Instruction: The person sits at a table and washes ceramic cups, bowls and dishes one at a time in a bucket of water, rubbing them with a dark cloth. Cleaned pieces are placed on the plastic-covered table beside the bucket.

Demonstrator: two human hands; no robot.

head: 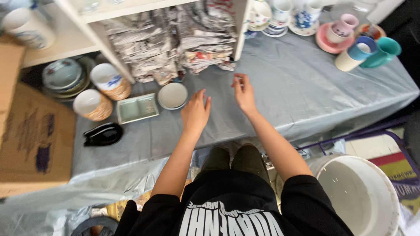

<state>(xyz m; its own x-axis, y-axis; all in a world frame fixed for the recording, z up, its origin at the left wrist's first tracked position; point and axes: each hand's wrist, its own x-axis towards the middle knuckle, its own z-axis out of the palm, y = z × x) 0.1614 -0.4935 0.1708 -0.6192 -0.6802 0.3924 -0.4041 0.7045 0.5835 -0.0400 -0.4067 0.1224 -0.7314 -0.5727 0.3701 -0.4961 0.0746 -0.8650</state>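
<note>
My left hand [195, 112] hovers palm down over the grey table cloth [288, 91], fingers apart and holding nothing. It is just right of a small round white dish [172, 95]. My right hand [243, 92] is raised a little farther back, fingers loosely spread and empty, close to a stack of crumpled newspaper [175, 41] stuffed under a white shelf [100, 26]. Neither hand touches anything.
A pale green rectangular tray [137, 108], a black dish [103, 133], two bowls [92, 105] and stacked plates [62, 75] sit at left beside a cardboard box [30, 140]. Cups and saucers [345, 30] crowd the far right. A white bucket [358, 196] stands on the floor.
</note>
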